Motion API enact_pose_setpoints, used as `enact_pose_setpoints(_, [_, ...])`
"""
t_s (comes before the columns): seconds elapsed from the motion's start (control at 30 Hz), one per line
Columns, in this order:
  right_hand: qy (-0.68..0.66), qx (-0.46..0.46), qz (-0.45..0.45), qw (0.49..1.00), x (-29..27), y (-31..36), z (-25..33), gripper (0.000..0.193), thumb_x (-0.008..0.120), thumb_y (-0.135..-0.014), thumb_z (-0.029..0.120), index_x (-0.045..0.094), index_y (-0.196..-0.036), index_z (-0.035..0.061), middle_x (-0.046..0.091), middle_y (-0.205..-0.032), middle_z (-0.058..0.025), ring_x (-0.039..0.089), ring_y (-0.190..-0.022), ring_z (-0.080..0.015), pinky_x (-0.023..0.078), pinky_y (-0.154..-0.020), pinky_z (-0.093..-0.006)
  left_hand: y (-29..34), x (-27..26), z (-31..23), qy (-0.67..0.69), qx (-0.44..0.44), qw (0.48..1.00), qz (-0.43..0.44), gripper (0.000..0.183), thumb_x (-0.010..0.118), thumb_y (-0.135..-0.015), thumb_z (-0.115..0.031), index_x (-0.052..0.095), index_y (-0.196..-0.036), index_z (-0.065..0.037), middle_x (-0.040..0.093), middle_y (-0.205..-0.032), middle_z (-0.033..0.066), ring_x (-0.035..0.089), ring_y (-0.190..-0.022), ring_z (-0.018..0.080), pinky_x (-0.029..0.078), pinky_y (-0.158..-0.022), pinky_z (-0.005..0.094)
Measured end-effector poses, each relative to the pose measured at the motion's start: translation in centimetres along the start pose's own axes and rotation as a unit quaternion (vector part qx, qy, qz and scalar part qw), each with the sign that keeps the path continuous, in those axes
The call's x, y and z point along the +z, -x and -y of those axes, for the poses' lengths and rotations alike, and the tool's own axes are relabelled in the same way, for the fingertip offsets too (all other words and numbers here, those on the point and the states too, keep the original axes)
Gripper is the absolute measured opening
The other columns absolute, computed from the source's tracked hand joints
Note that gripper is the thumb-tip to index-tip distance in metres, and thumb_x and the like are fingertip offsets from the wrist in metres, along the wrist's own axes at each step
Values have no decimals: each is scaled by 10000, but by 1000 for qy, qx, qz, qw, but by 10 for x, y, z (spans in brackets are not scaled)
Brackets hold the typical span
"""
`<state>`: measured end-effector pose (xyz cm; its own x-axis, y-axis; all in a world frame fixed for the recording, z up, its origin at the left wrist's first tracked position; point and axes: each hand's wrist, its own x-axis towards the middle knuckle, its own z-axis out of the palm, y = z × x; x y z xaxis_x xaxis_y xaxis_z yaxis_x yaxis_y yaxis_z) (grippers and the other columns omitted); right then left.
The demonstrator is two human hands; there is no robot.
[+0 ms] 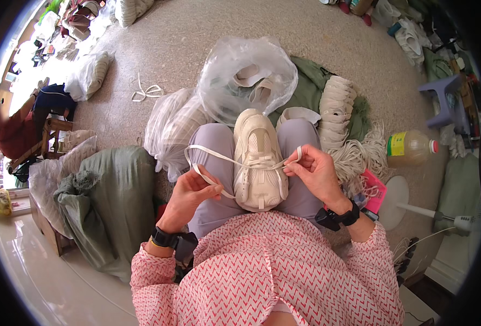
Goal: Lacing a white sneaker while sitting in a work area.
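A cream sneaker (260, 187) rests between my thighs, its toe pointing away from me. A flat white shoelace (217, 153) is threaded through the eyelets over its tongue. On the left, my left hand (194, 190) pinches the lace, and a long loop of it arcs across to the shoe. Beside the shoe's right edge, my right hand (315, 173) holds the other lace end between thumb and fingers, close to the eyelets. Both wrists wear black bands with a small dark box.
Past my knees lies a clear plastic bag (218, 70) with shoe parts. Right of it are a row of stacked cream shoe uppers (337, 108), a heap of white laces (354, 163) and a large bottle (410, 148). Green sacks (118, 190) stand left; a seated person (20, 127) is beyond.
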<state>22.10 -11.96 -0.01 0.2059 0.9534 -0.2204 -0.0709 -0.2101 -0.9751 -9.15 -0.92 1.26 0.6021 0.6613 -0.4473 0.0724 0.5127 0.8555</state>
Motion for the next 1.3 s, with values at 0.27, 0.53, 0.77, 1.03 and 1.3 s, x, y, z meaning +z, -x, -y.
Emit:
enact_pose_setpoints(0.27, [42, 25, -13, 999, 0, -5, 2, 74, 701, -978, -17, 645, -1027, -22, 735, -968, -79, 731, -886, -122, 635, -804, -271, -5, 16, -2, 45, -21, 998, -28, 177, 756, -964, -68, 609, -1053, -26, 756, -1015, 120, 746, -876, 175, 620, -792, 306])
enact_pose_setpoints(0.53, [10, -11, -9, 1000, 5, -22, -3, 78, 706, -976, -14, 646, -1024, -26, 733, -958, -74, 732, -876, -122, 633, -807, -269, -12, 18, 7, -16, 16, 1000, 4, 151, 738, -975, -49, 604, -1040, -26, 755, -1021, 125, 742, -870, 168, 620, -781, 296])
enact_pose_setpoints(0.77, [14, -9, -34, 999, 6, -10, -2, 78, 727, -951, -24, 663, -996, -17, 742, -909, -41, 720, -833, -84, 603, -769, -241, -16, 22, 5, -12, -1, 1000, -20, 117, 684, -1014, -47, 587, -1048, 9, 759, -997, 138, 749, -873, 163, 646, -779, 298])
enact_pose_setpoints(1.03, [59, -55, -37, 996, 11, -7, -1, 114, 756, -933, 6, 673, -1010, 5, 749, -896, -45, 729, -808, -101, 588, -740, -249, -15, 23, 11, 0, 6, 1000, -25, 161, 748, -958, -14, 600, -1018, -31, 745, -1011, 97, 740, -872, 156, 634, -790, 291])
enact_pose_setpoints(1.3, [241, -151, -34, 958, 20, -7, 18, 129, 785, -883, 9, 672, -944, 4, 753, -857, -96, 751, -733, -190, 584, -684, -297, -24, 30, 10, -53, 64, 995, -56, 114, 694, -972, 7, 603, -1040, 5, 722, -1013, 81, 737, -934, 154, 614, -856, 290])
